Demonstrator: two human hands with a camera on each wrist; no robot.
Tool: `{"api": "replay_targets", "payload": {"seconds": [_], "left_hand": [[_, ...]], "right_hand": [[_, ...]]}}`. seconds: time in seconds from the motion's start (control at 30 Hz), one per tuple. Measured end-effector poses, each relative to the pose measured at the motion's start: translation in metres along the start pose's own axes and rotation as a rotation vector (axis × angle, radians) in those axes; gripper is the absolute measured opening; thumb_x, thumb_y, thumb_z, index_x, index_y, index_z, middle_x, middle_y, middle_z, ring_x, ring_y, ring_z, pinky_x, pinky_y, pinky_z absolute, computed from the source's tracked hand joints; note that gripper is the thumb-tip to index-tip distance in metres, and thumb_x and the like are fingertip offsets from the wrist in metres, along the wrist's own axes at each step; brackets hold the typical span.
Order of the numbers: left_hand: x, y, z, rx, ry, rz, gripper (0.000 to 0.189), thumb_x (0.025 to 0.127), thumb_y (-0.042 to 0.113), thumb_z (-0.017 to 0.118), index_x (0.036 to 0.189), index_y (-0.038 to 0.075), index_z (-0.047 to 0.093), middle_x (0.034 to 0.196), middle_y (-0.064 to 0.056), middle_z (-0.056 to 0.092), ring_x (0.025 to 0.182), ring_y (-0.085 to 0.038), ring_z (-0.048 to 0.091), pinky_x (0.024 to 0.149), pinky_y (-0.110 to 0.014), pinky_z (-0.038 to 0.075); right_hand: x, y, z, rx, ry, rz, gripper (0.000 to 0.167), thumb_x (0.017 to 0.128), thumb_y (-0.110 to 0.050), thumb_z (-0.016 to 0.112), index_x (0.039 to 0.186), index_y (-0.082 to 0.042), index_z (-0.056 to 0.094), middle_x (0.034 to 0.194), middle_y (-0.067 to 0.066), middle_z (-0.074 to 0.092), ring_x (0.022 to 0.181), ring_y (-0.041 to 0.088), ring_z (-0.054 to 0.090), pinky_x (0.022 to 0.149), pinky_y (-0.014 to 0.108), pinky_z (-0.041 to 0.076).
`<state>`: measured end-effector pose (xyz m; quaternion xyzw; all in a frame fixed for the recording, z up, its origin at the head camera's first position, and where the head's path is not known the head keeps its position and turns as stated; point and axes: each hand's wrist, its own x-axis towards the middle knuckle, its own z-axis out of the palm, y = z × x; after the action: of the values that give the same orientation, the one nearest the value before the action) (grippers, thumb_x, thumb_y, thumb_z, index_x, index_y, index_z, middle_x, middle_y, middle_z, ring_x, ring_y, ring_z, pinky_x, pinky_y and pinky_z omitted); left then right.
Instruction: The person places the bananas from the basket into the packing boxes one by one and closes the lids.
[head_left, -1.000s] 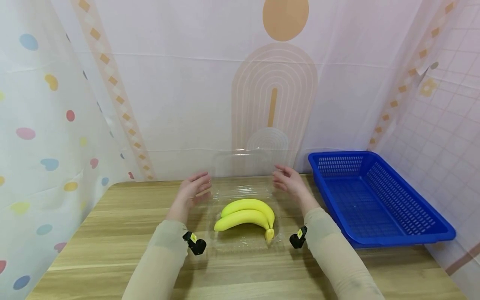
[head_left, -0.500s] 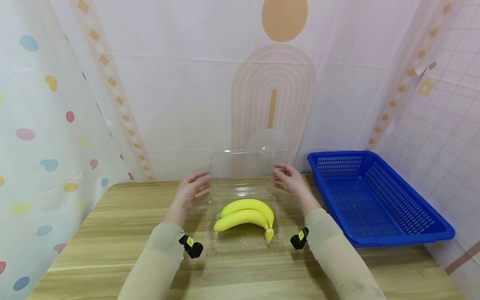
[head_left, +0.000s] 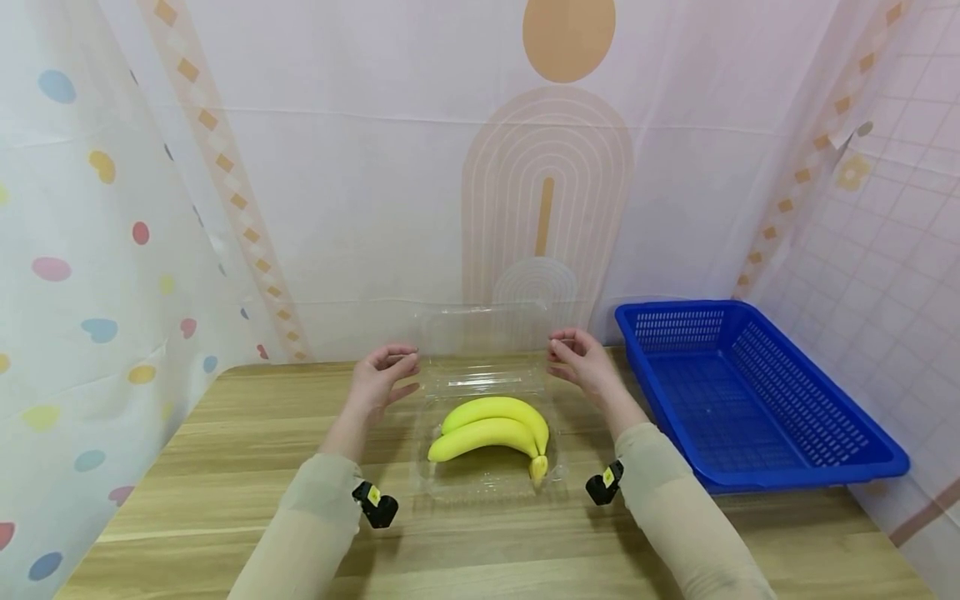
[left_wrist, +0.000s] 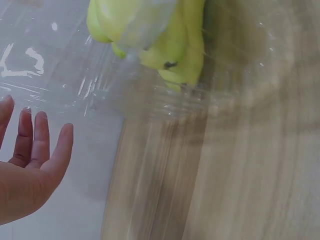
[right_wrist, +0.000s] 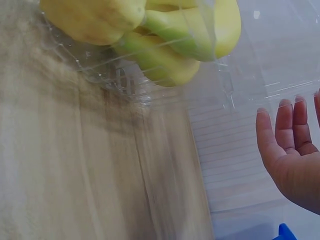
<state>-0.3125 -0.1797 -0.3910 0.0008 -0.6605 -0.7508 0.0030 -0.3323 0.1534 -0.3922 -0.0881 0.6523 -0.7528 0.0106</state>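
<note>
Left of the clear clamshell container (head_left: 480,490), the left hand (head_left: 381,382) now pinches the raised lid (head_left: 483,332), which sits slightly lower than 0.5 s ago. 2 joined yellow bananas (head_left: 486,433) remain inside the container. Right of it, the right hand (head_left: 591,368) now pinches the lid too.

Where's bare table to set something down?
Biggest patch: the table left of the left sleeve, toward the dotted curtain. Also the near strip between that sleeve and the right sleeve, in front of the clear box. Crowded: the middle, with bananas in the box; and the right sleeve close by the blue basket.
</note>
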Motion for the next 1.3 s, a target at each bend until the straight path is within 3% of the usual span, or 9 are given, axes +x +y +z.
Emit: {"api": "replay_targets", "payload": {"seconds": [0.4, 0.73, 0.93, 1.17, 1.3], "left_hand": [[-0.006, -0.008, -0.006, 0.037, -0.054, 0.155, 0.007, 0.094, 0.0, 0.066, 0.099, 0.004, 0.066, 0.091, -0.001, 0.065, 0.088, -0.014, 0.067, 0.089, -0.049, 0.055], [-0.011, -0.017, -0.011, 0.097, -0.133, 0.308, 0.022, 0.093, -0.007, 0.063, 0.108, -0.02, 0.055, 0.091, -0.006, 0.065, 0.085, -0.014, 0.066, 0.083, -0.035, 0.059], [-0.015, -0.021, -0.016, 0.216, -0.159, 0.405, 0.019, 0.094, -0.003, 0.065, 0.106, -0.016, 0.06, 0.093, -0.002, 0.065, 0.086, -0.011, 0.065, 0.081, -0.027, 0.059], [-0.021, -0.023, -0.019, 0.344, -0.127, 0.458, 0.01, 0.09, -0.002, 0.069, 0.099, -0.007, 0.065, 0.094, -0.015, 0.067, 0.085, -0.008, 0.062, 0.075, -0.021, 0.056], [-0.023, -0.024, -0.02, 0.371, -0.133, 0.475, 0.01, 0.089, -0.004, 0.07, 0.098, -0.006, 0.066, 0.094, -0.012, 0.069, 0.087, -0.008, 0.064, 0.077, -0.022, 0.057]], "right_hand": [[-0.013, 0.003, 0.0, -0.035, -0.007, -0.07, 0.006, 0.1, 0.004, 0.053, 0.103, -0.001, 0.054, 0.09, 0.004, 0.054, 0.085, 0.013, 0.059, 0.085, 0.035, 0.058], [-0.024, 0.007, -0.004, -0.148, -0.035, -0.155, 0.013, 0.096, 0.009, 0.055, 0.107, 0.015, 0.049, 0.089, 0.005, 0.055, 0.085, 0.012, 0.059, 0.085, 0.027, 0.057], [-0.028, 0.008, -0.005, -0.244, -0.018, -0.208, 0.012, 0.095, 0.009, 0.058, 0.103, 0.015, 0.052, 0.087, 0.007, 0.058, 0.081, 0.011, 0.06, 0.081, 0.022, 0.056], [-0.037, 0.007, -0.008, -0.417, -0.017, -0.275, 0.009, 0.094, 0.005, 0.063, 0.099, 0.008, 0.058, 0.09, 0.011, 0.061, 0.082, 0.01, 0.057, 0.075, 0.017, 0.051], [-0.041, 0.009, -0.01, -0.467, -0.026, -0.316, 0.007, 0.093, 0.006, 0.063, 0.096, 0.006, 0.057, 0.09, 0.007, 0.06, 0.083, 0.009, 0.057, 0.073, 0.017, 0.05]]}}
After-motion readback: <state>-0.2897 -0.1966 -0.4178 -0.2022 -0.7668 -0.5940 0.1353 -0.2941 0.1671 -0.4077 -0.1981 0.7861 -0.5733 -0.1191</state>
